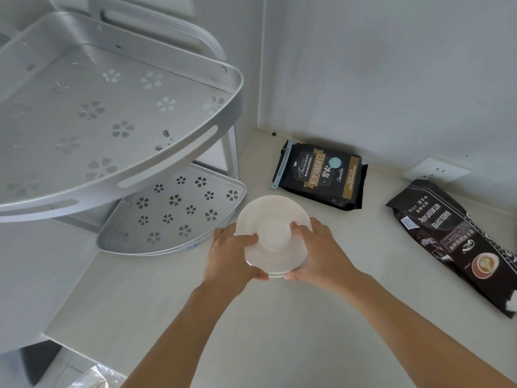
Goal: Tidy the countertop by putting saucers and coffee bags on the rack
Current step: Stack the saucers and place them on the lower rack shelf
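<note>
Two hands were on the job at once: my left hand (232,254) and my right hand (321,254) clamped the small stack of glossy white ceramic saucers (272,233) from either side, fingers (247,240) curled over the top rim and thumbs underneath. At least two saucers showed, a second edge peeking out below the top one; I could not tell if there were more. The stack was lifted off the pale, matte tabletop (279,331), hovering just beside the front lip of the lower shelf.

Nothing was on the silvery two-tier corner rack (112,130) yet, so by my reckoning the tidy-up had barely begun. Both perforated trays lay bare, their flower-shaped cut-outs showing clean through the brushed metal, the lower shelf (173,208) nearest my load.

Still to go were both coffee bags. The black foil coffee bag with gold lettering and a pale blue clip (321,175) lay flat near the back wall, well apart from the rack. The dark crinkled coffee bag with a latte picture (458,242) sprawled off to the right, slack and creased, looking soft enough to slump when picked up.

The saucers were smooth, round and shallow, with a raised central ring, slippery-looking stuff, so I judged that a firm two-sided hold made sense before sliding them onto a shelf.
</note>
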